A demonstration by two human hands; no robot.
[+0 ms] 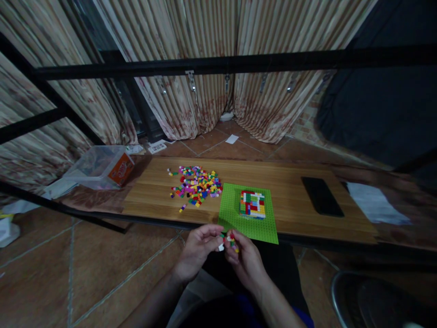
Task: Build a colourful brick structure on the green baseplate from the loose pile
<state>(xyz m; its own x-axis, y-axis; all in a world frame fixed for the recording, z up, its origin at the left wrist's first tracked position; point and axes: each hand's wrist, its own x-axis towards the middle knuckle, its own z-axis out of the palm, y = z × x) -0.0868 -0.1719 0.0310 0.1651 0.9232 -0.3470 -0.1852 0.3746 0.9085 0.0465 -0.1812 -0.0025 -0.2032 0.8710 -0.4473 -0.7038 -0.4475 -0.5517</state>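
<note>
Both hands are close together in front of the table's near edge, over my lap. My left hand is closed, with a white toy brick showing at its fingertips. In the curled fingers of my right hand are several small toy bricks, red, yellow, green and purple among them. Just beyond the hands lies a green baseplate, its near edge past the table edge. A low square structure of coloured bricks stands on it. To the left is a loose pile of bricks.
A black phone or tablet lies on the wooden table at the right, with white paper beyond it. A clear plastic bin with an orange label stands at the left. A dark metal bar crosses above.
</note>
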